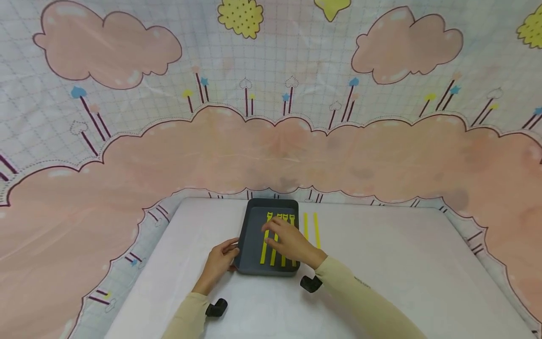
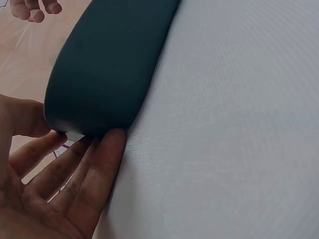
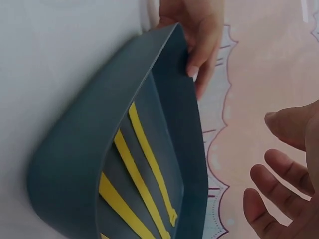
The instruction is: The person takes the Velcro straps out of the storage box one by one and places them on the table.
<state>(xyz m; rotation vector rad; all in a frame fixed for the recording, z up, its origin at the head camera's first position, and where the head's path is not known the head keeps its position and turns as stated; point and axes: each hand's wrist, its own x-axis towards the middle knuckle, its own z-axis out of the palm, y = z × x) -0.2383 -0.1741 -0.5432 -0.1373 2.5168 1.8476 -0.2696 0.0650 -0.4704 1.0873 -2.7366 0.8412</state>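
Your right hand (image 1: 290,240) is hovering over four slim, flat yellow strips with notched far ends (image 1: 264,252), which are lying in the right half of a dark blue-grey, rectangular, raised-wall tray (image 1: 252,235). Its fingers are standing loosely apart, bending a little and gripping nothing; the right wrist view is showing them clear of the tray's rim.

Your left hand (image 1: 221,258) is resting near the tray's near left corner, its thumb and fairly straight fingers touching the outside; it seems to be steadying the tray rather than clasping it.

The relation that is counting most is on the right: two loose, slim yellow strips (image 1: 316,230) are lying on the white table (image 1: 381,263) just beside the tray's right wall, rightward of your right fingertips. Their long axes are running away from you, roughly along the tray's long side. Your right hand is being the nearer one, with the tray lying between them and your left. Your right wrist is hiding the inner one's near end.
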